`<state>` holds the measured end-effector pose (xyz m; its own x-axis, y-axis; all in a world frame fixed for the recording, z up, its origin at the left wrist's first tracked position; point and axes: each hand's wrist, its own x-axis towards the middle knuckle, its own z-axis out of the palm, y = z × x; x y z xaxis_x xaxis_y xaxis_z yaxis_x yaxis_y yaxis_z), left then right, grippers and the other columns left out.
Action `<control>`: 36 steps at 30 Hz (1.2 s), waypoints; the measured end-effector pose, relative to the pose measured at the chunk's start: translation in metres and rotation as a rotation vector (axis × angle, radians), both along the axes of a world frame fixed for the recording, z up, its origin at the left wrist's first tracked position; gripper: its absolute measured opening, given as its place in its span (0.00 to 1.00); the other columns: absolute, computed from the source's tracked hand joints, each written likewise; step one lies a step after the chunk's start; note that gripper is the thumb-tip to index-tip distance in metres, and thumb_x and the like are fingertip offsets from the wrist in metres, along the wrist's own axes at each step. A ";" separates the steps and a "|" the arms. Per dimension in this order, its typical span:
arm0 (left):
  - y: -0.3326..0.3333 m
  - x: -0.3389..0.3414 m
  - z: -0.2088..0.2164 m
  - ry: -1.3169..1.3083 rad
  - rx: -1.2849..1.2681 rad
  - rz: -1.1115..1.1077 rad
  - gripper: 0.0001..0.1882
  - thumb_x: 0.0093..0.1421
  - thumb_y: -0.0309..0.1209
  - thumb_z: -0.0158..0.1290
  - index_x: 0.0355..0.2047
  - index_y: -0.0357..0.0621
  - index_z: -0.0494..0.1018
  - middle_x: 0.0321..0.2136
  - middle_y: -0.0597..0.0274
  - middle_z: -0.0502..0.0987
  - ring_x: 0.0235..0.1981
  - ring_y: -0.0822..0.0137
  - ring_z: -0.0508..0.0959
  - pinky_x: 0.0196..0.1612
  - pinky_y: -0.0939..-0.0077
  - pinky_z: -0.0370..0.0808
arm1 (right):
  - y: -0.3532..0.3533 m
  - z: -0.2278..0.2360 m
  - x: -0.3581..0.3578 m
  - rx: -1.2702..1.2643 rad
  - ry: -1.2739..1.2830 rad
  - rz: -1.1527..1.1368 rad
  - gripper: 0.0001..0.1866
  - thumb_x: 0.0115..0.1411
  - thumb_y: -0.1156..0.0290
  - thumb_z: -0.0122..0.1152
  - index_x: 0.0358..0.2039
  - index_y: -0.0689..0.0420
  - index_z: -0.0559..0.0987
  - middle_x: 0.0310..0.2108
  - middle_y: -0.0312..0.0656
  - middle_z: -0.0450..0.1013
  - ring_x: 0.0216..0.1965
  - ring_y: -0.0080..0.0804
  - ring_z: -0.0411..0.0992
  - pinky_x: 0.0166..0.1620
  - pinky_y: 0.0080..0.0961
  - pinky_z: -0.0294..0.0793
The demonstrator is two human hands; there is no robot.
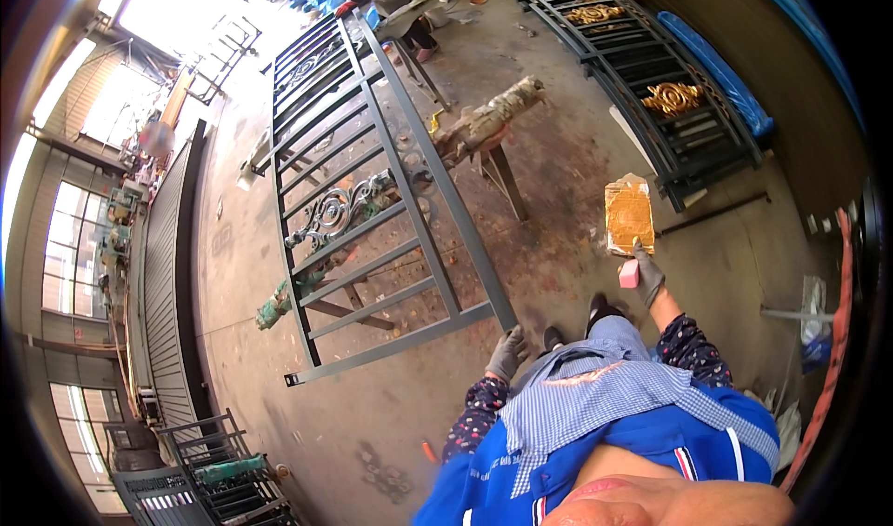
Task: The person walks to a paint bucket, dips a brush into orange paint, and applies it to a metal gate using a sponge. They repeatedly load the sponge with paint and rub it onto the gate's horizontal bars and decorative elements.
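A dark grey metal railing point(451, 200) with upright bars and a silver scroll ornament point(337, 212) lies flat across trestles. At its near right corner is my left hand point(507, 353) in a grey glove, its fingers curled against the end of the frame. My right hand point(648, 277), also gloved, is closed on a flat rectangular board point(629, 214) smeared with gold-orange. A small pink block point(630, 274), sponge-like, is held in the same hand, under the board's near edge. The palm side of both hands is hidden.
Rough, paint-crusted beams on trestles point(502, 177) support the railing. More dark railings with gold ornaments point(672, 98) lie stacked at the far right, beside blue wrapping point(716, 70). Another person point(419, 33) is at the far end. Dark metal frames point(233, 470) stand at the near left.
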<state>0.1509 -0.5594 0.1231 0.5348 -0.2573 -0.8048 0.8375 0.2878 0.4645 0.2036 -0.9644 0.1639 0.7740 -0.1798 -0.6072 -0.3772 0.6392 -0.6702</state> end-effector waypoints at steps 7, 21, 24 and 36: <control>-0.046 0.017 0.035 0.287 -0.171 0.506 0.47 0.63 0.65 0.49 0.67 0.38 0.58 0.67 0.49 0.61 0.67 0.49 0.61 0.68 0.53 0.62 | -0.059 -0.069 0.259 -0.086 0.126 0.069 0.28 0.62 0.32 0.55 0.41 0.46 0.76 0.20 0.31 0.71 0.20 0.24 0.71 0.23 0.26 0.73; -0.091 0.031 0.009 0.436 0.134 1.428 0.47 0.54 0.76 0.43 0.63 0.57 0.60 0.63 0.55 0.60 0.65 0.47 0.58 0.63 0.34 0.57 | -0.089 -0.191 0.654 -0.341 0.096 0.184 0.34 0.65 0.38 0.56 0.54 0.57 0.76 0.46 0.42 0.79 0.46 0.35 0.76 0.48 0.33 0.77; -0.098 0.044 0.005 0.555 0.294 1.473 0.43 0.57 0.74 0.42 0.60 0.56 0.63 0.60 0.60 0.63 0.63 0.49 0.61 0.61 0.33 0.55 | -0.100 -0.199 0.665 -0.181 0.017 0.165 0.33 0.65 0.39 0.56 0.55 0.57 0.76 0.47 0.42 0.79 0.47 0.36 0.76 0.49 0.34 0.77; -0.085 0.030 0.001 0.395 0.233 1.557 0.35 0.64 0.70 0.37 0.49 0.52 0.68 0.38 0.65 0.77 0.31 0.63 0.75 0.26 0.72 0.69 | -0.080 -0.114 0.688 -0.271 0.249 0.196 0.28 0.65 0.41 0.58 0.49 0.54 0.77 0.38 0.41 0.79 0.33 0.37 0.77 0.34 0.36 0.79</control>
